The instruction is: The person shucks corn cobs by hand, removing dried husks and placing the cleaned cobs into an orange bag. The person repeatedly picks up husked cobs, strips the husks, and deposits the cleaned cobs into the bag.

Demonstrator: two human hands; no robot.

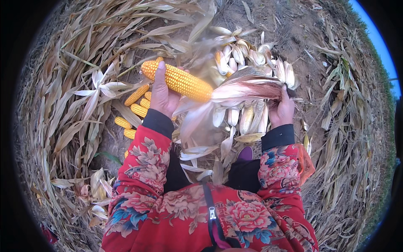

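A bare yellow ear of corn [182, 82] lies across my left hand [165, 91], the thumb over its side and the fingers mostly hidden behind it. From the cob's right end stretches a pale husk [236, 91] with dark reddish-brown silk [264, 89]. My right hand [281, 108] grips the far end of that husk and silk. Below the cob, a loose husk leaf [196, 119] hangs down, blurred. Several husked ears of corn [138, 109] lie on the ground under and left of my left hand. Behind my right hand is a pile of ears still in husks [247, 119].
Dry cornstalks and leaves [66, 85] cover the ground at left, with more dry stalks [343, 157] at right. An opened empty husk [99, 85] rests on the left heap. A purple shoe [245, 153] shows beside loose husk leaves [198, 153] on the soil.
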